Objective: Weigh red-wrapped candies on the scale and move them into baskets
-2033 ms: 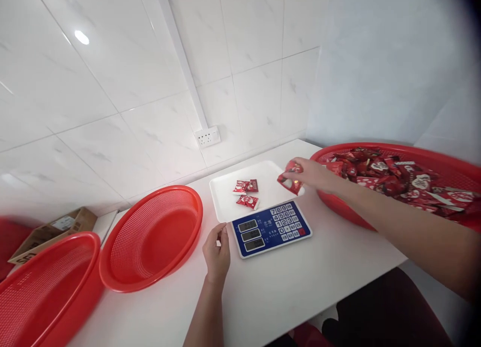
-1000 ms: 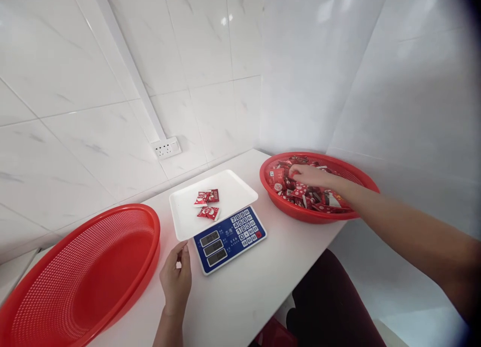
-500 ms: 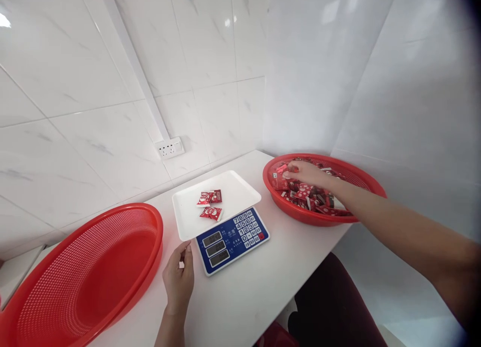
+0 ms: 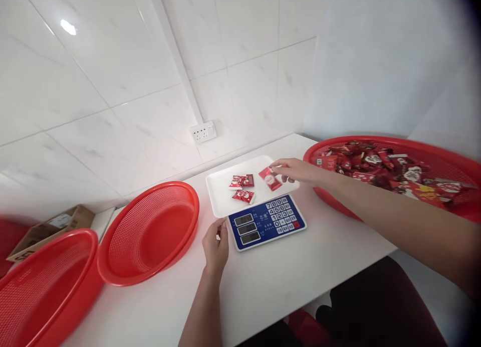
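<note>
Over the white tray [image 4: 225,205] of the scale [image 4: 267,220], the right hand [image 4: 291,170] pinches one red packet [image 4: 269,179] by its end, just above the tray's right side. Three packets [image 4: 242,188] already lie on the tray, so the weighing looks barely begun. The heaped basket [image 4: 421,145] at right holds many more, and the empty basket [image 4: 150,236] at left has none. The left hand [image 4: 216,246] curls at the scale's near-left corner on the bench [image 4: 300,272]; whether it grips, I cannot tell.
</note>
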### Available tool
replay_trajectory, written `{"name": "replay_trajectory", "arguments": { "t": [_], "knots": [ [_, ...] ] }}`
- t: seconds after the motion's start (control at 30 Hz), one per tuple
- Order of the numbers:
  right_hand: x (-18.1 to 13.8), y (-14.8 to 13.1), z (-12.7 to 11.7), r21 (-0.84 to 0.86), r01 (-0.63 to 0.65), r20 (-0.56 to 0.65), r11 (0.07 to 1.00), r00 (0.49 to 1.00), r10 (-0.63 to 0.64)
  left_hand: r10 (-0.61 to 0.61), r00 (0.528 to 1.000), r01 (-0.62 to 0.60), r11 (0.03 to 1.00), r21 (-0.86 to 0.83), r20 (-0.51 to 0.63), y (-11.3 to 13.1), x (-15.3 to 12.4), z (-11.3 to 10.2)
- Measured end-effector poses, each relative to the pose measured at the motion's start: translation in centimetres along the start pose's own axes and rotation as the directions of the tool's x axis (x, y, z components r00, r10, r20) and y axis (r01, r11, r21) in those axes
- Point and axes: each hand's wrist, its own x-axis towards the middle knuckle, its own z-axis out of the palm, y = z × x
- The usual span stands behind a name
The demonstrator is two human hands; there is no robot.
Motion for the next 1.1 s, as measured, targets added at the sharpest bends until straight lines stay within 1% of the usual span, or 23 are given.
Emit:
{"name": "replay_trajectory", "arguments": {
  "t": [0.07,0.13,0.2,0.27,0.33,0.37,0.47,0.57,0.63,0.7,0.77,0.87,0.93,1.0,1.1],
  "knots": [
    [0.6,-0.9,1.2,-0.13,0.025,-0.035,0.991,0.999,-0.03,0.003,1.0,-0.003,1.0,-0.008,0.0,-0.1,0.0,0.0],
    [0.9,-1.6,2.0,-0.183,0.034,-0.075,0.982,0.996,-0.049,0.006,1.0,-0.006,1.0,-0.02,0.005,-0.1,0.0,0.0],
    [1.1,-2.2,2.4,-0.14,0.024,-0.071,0.99,0.997,-0.034,0.004,1.0,-0.003,1.0,-0.031,0.014,-0.2,-0.1,0.0],
    [1.1,-2.8,2.6,-0.067,0.018,-0.001,0.998,1.0,-0.018,-0.006,1.0,0.006,0.999,-0.034,0.02,-0.2,-0.1,0.1],
    [1.0,-3.1,2.7,-0.029,0.049,0.044,0.998,0.998,-0.048,-0.01,1.0,0.011,1.0,-0.028,0.018,-0.2,-0.1,0.1],
    [0.9,-3.1,2.7,-0.034,0.078,0.028,0.996,0.997,-0.077,-0.009,1.0,0.009,1.0,-0.023,0.015,-0.2,-0.1,0.1],
    [-0.5,-2.7,2.5,-0.09,0.153,-0.096,0.984,0.982,-0.162,-0.005,1.0,0.005,1.0,-0.01,-0.01,-0.3,0.0,0.0],
    [-3.4,-1.4,1.9,-0.087,0.164,-0.132,0.983,0.976,-0.175,0.003,1.0,-0.003,1.0,-0.011,-0.022,-0.3,0.0,0.0],
    [-5.7,0.0,1.5,-0.075,0.139,-0.192,0.987,0.97,-0.151,0.01,1.0,-0.01,1.0,-0.015,-0.008,-0.3,-0.1,0.0],
    [-7.9,2.0,1.4,-0.067,0.088,-0.269,0.994,0.957,-0.103,-0.002,1.0,0.002,1.0,-0.013,-0.003,-0.2,-0.2,0.1],
    [-9.6,4.3,1.6,-0.005,0.027,-0.315,1.0,0.949,-0.027,-0.037,0.999,0.037,0.999,-0.006,-0.022,-0.2,-0.2,0.1],
    [-11.2,7.5,3.0,0.166,-0.045,-0.313,0.985,0.945,0.096,-0.09,0.994,0.09,0.996,0.005,-0.066,-0.2,-0.2,0.0],
    [-11.6,9.0,4.3,0.219,-0.074,-0.313,0.973,0.939,0.142,-0.107,0.991,0.108,0.994,0.009,-0.084,-0.2,-0.1,0.0],
    [-11.6,9.8,5.7,0.232,-0.088,-0.328,0.969,0.93,0.163,-0.12,0.988,0.122,0.992,0.012,-0.095,-0.3,0.0,-0.1],
    [-11.5,10.1,7.3,0.259,-0.078,-0.316,0.963,0.935,0.161,-0.146,0.984,0.149,0.989,0.022,-0.101,-0.5,0.2,-0.1]
  ]
}}
